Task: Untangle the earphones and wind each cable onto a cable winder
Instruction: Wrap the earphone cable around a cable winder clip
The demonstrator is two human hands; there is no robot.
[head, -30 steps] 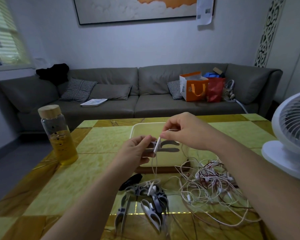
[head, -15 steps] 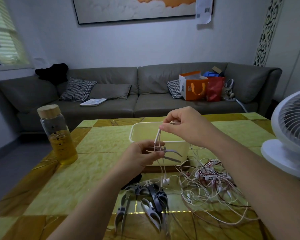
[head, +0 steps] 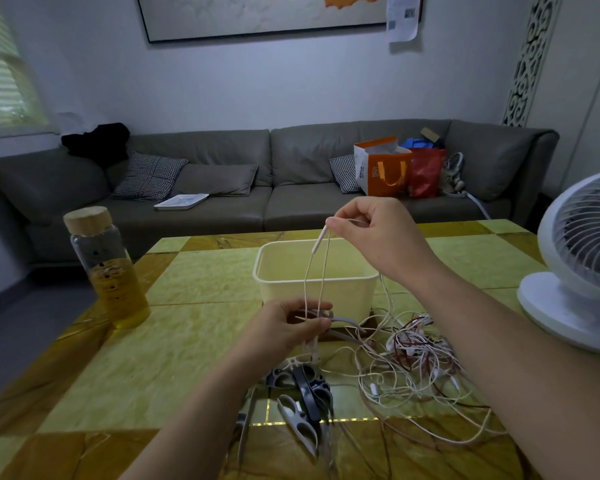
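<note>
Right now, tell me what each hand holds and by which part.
Right hand pinches the white earphone cable at the top of its stiff end sleeve. Left hand grips the grey cable winder at one end, together with the cable's strands.

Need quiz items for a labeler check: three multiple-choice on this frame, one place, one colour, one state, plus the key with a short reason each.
1. Where does the bottle stand relative to the bin?
A) inside it
B) left of it
C) right of it

2. What colour is the fan?
A) black
B) red
C) white

3. What is the right hand doing?
A) pinching the white cable up high
B) lying open and idle
C) gripping the bottle

Key:
1 B, the bottle stands well left of the bin, apart from it.
2 C, its grille and base are both white.
3 A, thumb and finger pinch the cable's end above the left hand, which holds the cable winder.
</note>
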